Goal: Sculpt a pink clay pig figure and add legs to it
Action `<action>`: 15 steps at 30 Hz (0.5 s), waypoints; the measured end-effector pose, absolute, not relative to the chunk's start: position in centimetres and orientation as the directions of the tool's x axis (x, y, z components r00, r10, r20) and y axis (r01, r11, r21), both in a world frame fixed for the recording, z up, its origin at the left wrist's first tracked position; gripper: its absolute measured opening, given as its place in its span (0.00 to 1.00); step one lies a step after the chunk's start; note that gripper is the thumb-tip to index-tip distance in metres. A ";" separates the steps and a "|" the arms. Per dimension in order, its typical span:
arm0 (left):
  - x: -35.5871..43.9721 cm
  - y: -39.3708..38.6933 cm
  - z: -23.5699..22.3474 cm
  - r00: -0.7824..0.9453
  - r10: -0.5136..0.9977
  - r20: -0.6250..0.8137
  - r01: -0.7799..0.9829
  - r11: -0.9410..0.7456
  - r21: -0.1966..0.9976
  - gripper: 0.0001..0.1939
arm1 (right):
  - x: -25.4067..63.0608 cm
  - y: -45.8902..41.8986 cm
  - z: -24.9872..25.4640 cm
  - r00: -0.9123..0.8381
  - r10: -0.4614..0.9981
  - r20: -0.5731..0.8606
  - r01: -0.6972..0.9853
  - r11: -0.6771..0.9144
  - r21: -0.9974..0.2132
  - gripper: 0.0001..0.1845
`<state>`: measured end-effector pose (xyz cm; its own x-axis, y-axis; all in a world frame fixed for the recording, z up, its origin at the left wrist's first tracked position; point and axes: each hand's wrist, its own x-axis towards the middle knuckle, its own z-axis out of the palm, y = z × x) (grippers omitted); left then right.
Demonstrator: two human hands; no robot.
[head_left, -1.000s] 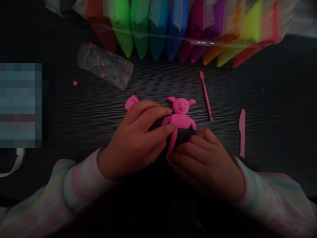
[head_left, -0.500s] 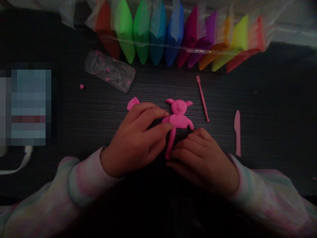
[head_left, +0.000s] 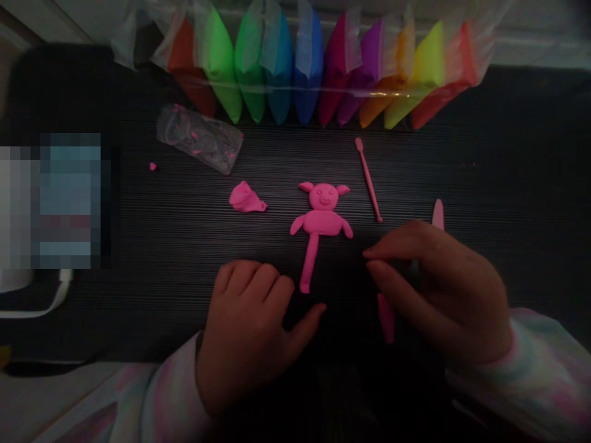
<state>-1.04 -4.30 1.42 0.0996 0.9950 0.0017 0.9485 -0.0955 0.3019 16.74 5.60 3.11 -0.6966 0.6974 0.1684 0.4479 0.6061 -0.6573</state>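
A pink clay figure with a round face, two ears, two arms and one long leg lies flat on the dark table. Below and left of it, my left hand rests palm down, fingers bent, thumb out to the side, holding nothing that I can see. My right hand is to the right of the figure; its thumb and forefinger are slightly apart with nothing visible between the tips. A pink clay strip shows under the right thumb, its upper part hidden. A pink lump of clay lies left of the figure.
A pink modelling stick lies right of the figure. The pink plastic knife is partly covered by my right hand. Behind are a clear plastic case and a bag of colourful clay packets. A pink crumb lies left.
Both hands have come away from the figure: the left moved down and left, the right moved right. The whole figure and the clay lump are uncovered, and the pink strip has come into view.
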 end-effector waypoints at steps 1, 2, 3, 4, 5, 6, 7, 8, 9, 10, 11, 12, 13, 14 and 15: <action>-0.8 -4.1 1.3 0.094 0.996 -0.006 0.957 -0.089 0.277 0.13 | 16.7 5.6 3.0 -0.704 0.691 0.167 0.442 0.610 -0.658 0.04; -0.6 -3.9 1.1 0.092 0.996 -0.007 0.963 -0.087 0.254 0.13 | 16.7 5.5 2.9 -0.712 0.682 0.168 0.432 0.614 -0.660 0.04; -0.4 -3.7 1.0 0.093 0.996 -0.005 0.968 -0.089 0.234 0.12 | 16.7 5.5 2.8 -0.719 0.674 0.166 0.425 0.617 -0.662 0.04; -0.3 -3.5 0.9 0.098 0.995 0.001 0.971 -0.095 0.218 0.11 | 16.6 5.5 2.8 -0.725 0.669 0.165 0.420 0.618 -0.664 0.04; -0.3 -3.4 0.9 0.104 0.995 0.006 0.973 -0.103 0.206 0.11 | 16.6 5.4 2.7 -0.728 0.666 0.163 0.416 0.619 -0.666 0.04; -0.3 -3.3 0.9 0.114 0.993 0.010 0.974 -0.114 0.196 0.11 | 16.6 5.4 2.7 -0.729 0.665 0.162 0.415 0.617 -0.669 0.04; -0.2 -3.2 0.9 0.124 0.992 0.013 0.974 -0.124 0.189 0.10 | 16.5 5.4 2.7 -0.728 0.667 0.160 0.415 0.614 -0.672 0.04; -0.2 -3.2 0.9 0.132 0.991 0.016 0.974 -0.132 0.182 0.10 | 16.5 5.4 2.6 -0.728 0.668 0.156 0.416 0.610 -0.674 0.04; -0.2 -3.2 0.9 0.139 0.990 0.019 0.975 -0.140 0.175 0.10 | 16.5 5.4 2.6 -0.728 0.668 0.154 0.416 0.609 -0.676 0.04; -0.2 -3.2 0.8 0.143 0.989 0.025 0.975 -0.145 0.169 0.10 | 16.5 5.4 2.6 -0.729 0.668 0.153 0.415 0.608 -0.677 0.04; -0.2 -3.2 0.8 0.148 0.989 0.032 0.975 -0.151 0.163 0.10 | 16.5 5.4 2.6 -0.731 0.665 0.150 0.414 0.608 -0.678 0.04; -0.2 -3.1 0.8 0.154 0.987 0.037 0.975 -0.158 0.157 0.10 | 16.5 5.4 2.6 -0.734 0.663 0.147 0.414 0.608 -0.678 0.04; -0.2 -3.1 0.7 0.158 0.987 0.041 0.975 -0.163 0.152 0.10 | 16.5 5.4 2.6 -0.735 0.662 0.146 0.414 0.609 -0.677 0.04; -0.1 -3.1 0.7 0.163 0.986 0.044 0.974 -0.167 0.150 0.10 | 16.5 5.4 2.6 -0.736 0.661 0.147 0.413 0.610 -0.676 0.04; -0.1 -3.1 0.7 0.163 0.986 0.045 0.974 -0.168 0.151 0.10 | 16.5 5.5 2.5 -0.736 0.661 0.148 0.413 0.611 -0.676 0.04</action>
<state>-0.12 -3.12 0.70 0.1634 0.9855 0.0448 0.9741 -0.1684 0.1511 16.52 5.46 2.55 -0.7355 0.6611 0.1483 0.4129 0.6109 -0.6755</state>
